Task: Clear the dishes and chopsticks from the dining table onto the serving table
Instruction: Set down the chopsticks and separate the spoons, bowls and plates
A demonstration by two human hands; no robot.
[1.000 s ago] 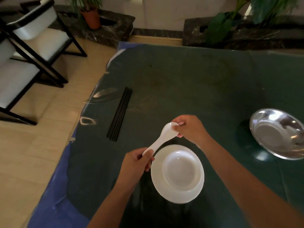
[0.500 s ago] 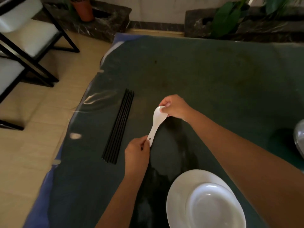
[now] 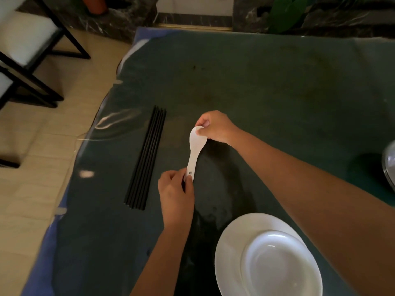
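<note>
A white ceramic spoon (image 3: 195,150) is held between both hands over the dark green table (image 3: 267,86). My left hand (image 3: 176,197) pinches its handle end, and my right hand (image 3: 215,127) pinches the bowl end. Several black chopsticks (image 3: 147,157) lie side by side on the table just left of the spoon. A white bowl (image 3: 282,268) sits inside a white plate (image 3: 228,248) at the near right, partly under my right forearm.
A steel bowl (image 3: 390,165) shows at the right edge. Black-framed chairs with white seats (image 3: 27,39) stand on the tiled floor to the left. Potted plants on a dark marble ledge (image 3: 299,16) lie beyond the table's far edge.
Both hands have carried the spoon away from the plate and toward the chopsticks. The spoon now points more lengthwise, nearly parallel to them. The view has shifted, so the steel bowl sits at the edge.
</note>
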